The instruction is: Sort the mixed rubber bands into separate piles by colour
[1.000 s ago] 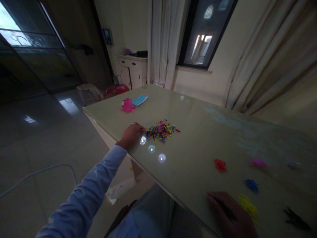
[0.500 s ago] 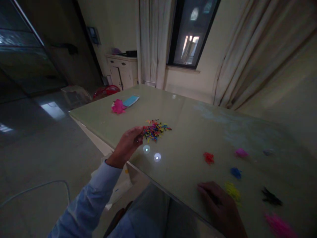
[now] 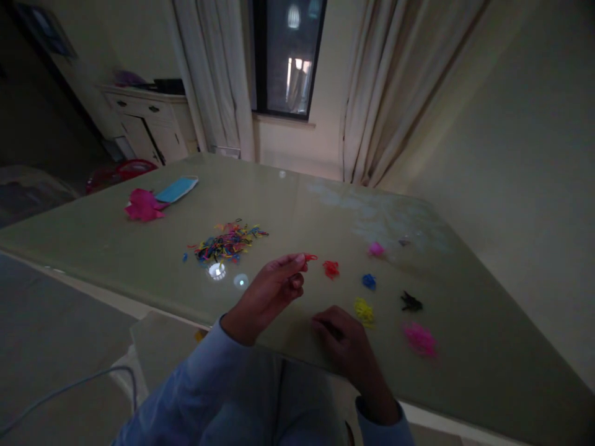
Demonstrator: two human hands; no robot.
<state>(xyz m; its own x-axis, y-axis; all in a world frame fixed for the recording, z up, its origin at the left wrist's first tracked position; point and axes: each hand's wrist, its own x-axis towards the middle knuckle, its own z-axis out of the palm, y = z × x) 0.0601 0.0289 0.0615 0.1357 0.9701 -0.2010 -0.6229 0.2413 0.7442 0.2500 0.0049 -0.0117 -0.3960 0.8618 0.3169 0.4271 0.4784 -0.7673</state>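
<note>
Between the thumb and fingers of my left hand is a red rubber band, its loop sticking out toward the right. A small red pile of bands lies just beyond it. My right hand rests on the table near its front edge, fingers curled together and holding nothing that shows. Beside it is a yellow pile, with a blue pile farther back. To my left lies a mixed heap of many-coloured bands.
Farther right sit a black pile, a bright pink pile, a purple-pink pile and a small greyish pile. A blue face mask and a crumpled pink piece lie at the table's left.
My left hand has moved right from the mixed heap to near the red pile, with a red band in its fingers. The view has turned right; my right hand stays by the yellow pile.
</note>
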